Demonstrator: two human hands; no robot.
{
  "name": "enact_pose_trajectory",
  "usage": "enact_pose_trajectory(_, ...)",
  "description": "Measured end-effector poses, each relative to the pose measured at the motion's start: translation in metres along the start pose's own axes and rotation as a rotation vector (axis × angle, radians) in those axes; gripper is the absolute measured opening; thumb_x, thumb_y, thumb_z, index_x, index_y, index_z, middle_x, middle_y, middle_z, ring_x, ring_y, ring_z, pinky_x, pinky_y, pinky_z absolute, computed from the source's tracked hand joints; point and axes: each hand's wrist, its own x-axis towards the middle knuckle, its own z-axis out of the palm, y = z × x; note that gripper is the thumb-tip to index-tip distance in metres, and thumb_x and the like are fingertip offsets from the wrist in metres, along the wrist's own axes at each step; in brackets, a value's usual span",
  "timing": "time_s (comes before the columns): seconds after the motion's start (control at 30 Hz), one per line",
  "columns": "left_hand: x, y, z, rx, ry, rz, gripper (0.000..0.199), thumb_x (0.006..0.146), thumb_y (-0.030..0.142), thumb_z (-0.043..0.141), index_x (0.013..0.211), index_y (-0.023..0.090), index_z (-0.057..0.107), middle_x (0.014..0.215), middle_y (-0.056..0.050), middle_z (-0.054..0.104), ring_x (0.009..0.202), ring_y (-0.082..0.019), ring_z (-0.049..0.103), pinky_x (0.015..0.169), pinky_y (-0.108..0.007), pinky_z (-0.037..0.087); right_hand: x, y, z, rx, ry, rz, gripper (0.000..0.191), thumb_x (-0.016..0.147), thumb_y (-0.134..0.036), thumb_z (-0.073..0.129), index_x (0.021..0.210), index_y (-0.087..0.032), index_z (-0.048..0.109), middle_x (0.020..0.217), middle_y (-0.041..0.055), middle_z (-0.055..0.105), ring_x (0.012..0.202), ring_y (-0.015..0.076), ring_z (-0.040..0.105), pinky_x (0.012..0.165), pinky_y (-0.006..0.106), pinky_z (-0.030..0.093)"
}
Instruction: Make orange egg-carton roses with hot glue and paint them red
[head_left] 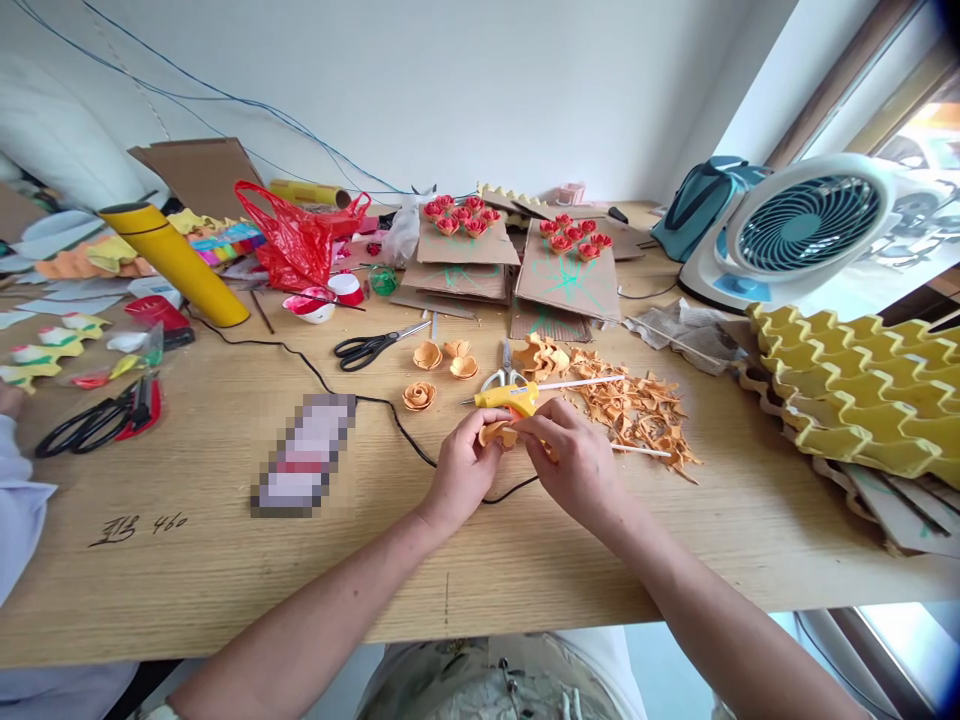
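Left hand (466,468) and right hand (576,458) both have fingertips closed on one curled orange petal piece (495,434); what else the right fingers pinch is hidden. It sits just on the near side of the yellow glue gun (506,399), whose long axis runs crosswise, nozzle leftward; the right hand is nearer its handle. Left of the gun are a rolled orange flower (418,396) and, beyond it, loose petal cups (427,355); right of it, orange scraps (645,405). Farther off, beyond and left of the gun, a white bowl (313,316) holds red paint-like stuff; the red plastic bag's (296,245) contents are unclear.
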Motion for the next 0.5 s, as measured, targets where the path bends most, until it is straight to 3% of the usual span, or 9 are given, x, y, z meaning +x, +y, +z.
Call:
enact_pose_trajectory(0.27,0.0003,0.0045,0.0029,-0.017,0.028,-0.014,0.020,0.087,0.010,0.059,0.103,0.020,0.065,0.110,-0.007,0.074,0.102,-0.020,0.069,0.094,-0.033,0.055,0.0008,-0.0062,0.0038,-0.076,-0.091,0.077,0.019,0.100,-0.018,0.059,0.110,-0.023,0.073,0.099,0.0056,0.068,0.075,0.0171,0.064,0.061,0.027,0.039)
enact_pose_trajectory(0.5,-0.0016,0.0056,0.0061,-0.163,0.020,-0.072,0.022,0.083,0.011,0.062,0.103,0.019,0.064,0.107,-0.007,0.072,0.097,-0.019,0.069,0.084,-0.030,0.058,0.0009,-0.0045,0.0066,-0.164,-0.056,0.024,0.019,0.101,-0.019,0.057,0.104,-0.024,0.075,0.097,0.0059,0.068,0.078,0.0175,0.064,0.062,0.028,0.038)
